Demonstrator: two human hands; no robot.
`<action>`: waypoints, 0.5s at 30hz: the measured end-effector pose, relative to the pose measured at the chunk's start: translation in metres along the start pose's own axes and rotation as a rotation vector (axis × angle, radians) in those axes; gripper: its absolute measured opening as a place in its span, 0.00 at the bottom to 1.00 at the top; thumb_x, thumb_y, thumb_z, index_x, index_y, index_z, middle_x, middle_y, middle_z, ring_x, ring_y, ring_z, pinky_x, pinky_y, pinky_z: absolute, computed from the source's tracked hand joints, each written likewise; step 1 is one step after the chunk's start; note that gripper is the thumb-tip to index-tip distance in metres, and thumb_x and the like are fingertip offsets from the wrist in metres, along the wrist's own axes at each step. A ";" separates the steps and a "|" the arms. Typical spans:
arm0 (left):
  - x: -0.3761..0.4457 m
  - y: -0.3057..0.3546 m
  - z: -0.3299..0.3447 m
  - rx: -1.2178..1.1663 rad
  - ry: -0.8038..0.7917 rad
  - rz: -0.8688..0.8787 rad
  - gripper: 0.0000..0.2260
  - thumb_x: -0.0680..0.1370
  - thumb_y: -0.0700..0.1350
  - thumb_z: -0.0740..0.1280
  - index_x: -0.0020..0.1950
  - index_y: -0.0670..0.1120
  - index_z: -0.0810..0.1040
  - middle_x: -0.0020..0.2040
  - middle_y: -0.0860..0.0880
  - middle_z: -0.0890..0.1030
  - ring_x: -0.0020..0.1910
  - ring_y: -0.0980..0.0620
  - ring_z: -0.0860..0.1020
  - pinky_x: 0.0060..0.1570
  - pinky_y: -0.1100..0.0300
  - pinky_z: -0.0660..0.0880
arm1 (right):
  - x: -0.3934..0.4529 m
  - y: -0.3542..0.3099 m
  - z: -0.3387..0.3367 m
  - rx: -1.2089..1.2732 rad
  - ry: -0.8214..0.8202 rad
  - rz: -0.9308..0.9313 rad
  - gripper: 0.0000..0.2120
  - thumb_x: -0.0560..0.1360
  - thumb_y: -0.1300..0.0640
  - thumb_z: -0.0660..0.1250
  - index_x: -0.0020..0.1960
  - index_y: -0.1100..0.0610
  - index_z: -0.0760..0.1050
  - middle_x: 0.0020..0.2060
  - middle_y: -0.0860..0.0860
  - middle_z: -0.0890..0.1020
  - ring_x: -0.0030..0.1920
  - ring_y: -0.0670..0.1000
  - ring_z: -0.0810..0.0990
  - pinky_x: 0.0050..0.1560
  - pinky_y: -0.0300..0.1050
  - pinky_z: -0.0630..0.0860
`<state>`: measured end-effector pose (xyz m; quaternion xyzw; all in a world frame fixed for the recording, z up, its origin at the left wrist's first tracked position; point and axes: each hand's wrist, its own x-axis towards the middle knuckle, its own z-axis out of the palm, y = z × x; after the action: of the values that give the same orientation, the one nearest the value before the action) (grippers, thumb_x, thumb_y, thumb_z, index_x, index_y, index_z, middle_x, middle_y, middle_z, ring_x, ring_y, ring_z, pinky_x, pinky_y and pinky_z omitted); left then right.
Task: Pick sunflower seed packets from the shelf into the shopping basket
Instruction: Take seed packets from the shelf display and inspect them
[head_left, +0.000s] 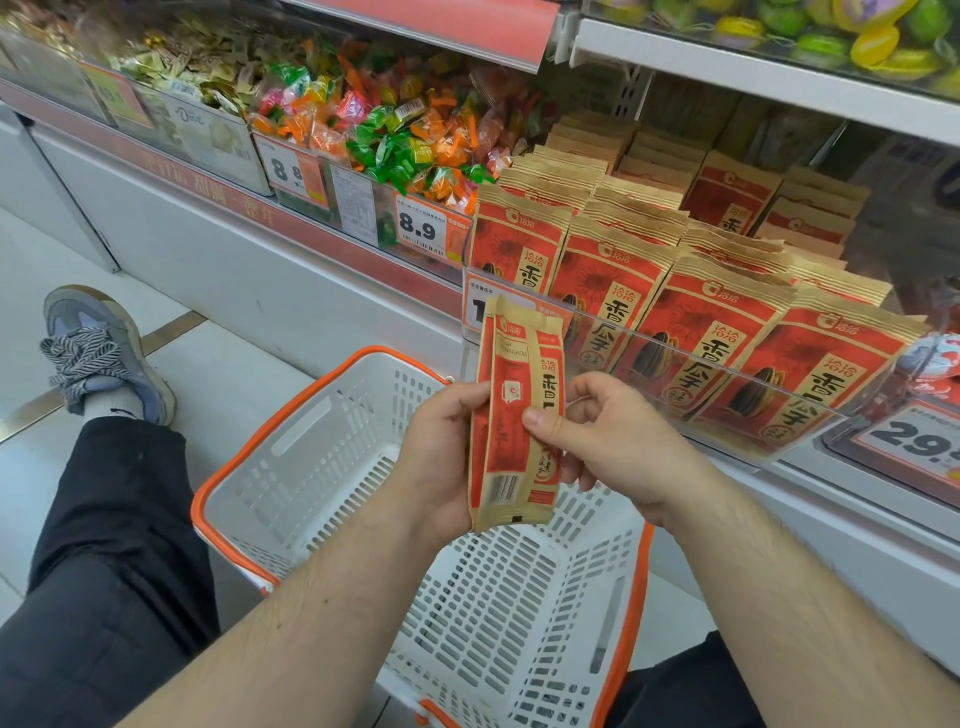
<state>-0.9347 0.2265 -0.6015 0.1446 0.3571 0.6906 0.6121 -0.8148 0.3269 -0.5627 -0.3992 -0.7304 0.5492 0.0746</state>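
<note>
Two red-and-tan sunflower seed packets (511, 410) stand upright, pressed together, between my hands above the white basket (311, 452) with its orange rim. My left hand (441, 452) grips them from the left and behind. My right hand (597, 436) pinches them from the right, thumb on the front. Rows of the same packets (701, 332) fill the shelf behind a clear plastic lip, just right of and beyond my hands.
Bins of wrapped candies (395, 130) with price tags sit on the shelf to the left. My leg in dark trousers and a grey shoe (98, 353) rest on the floor left of the basket. An upper shelf (753, 67) overhangs the packets.
</note>
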 end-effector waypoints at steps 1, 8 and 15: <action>0.000 0.000 0.000 0.006 -0.006 -0.006 0.22 0.76 0.51 0.57 0.53 0.40 0.85 0.49 0.36 0.82 0.43 0.37 0.79 0.49 0.46 0.75 | 0.000 0.000 0.000 0.002 0.014 -0.005 0.19 0.72 0.48 0.75 0.56 0.55 0.74 0.39 0.55 0.82 0.29 0.47 0.77 0.28 0.42 0.71; 0.001 -0.004 -0.002 0.190 0.172 0.132 0.24 0.76 0.60 0.58 0.59 0.44 0.82 0.52 0.40 0.85 0.46 0.42 0.85 0.45 0.46 0.83 | -0.001 0.000 0.000 0.037 0.074 -0.064 0.10 0.71 0.52 0.77 0.50 0.52 0.80 0.39 0.48 0.85 0.33 0.41 0.81 0.31 0.33 0.72; 0.002 -0.008 -0.006 0.399 0.243 0.236 0.14 0.85 0.45 0.55 0.59 0.43 0.80 0.52 0.40 0.85 0.51 0.40 0.84 0.54 0.42 0.79 | 0.002 -0.002 -0.003 0.163 0.209 -0.123 0.15 0.82 0.52 0.62 0.48 0.62 0.80 0.32 0.54 0.82 0.24 0.46 0.70 0.28 0.41 0.67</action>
<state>-0.9330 0.2264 -0.6112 0.2193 0.5379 0.6853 0.4393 -0.8158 0.3305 -0.5603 -0.4014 -0.6945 0.5567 0.2160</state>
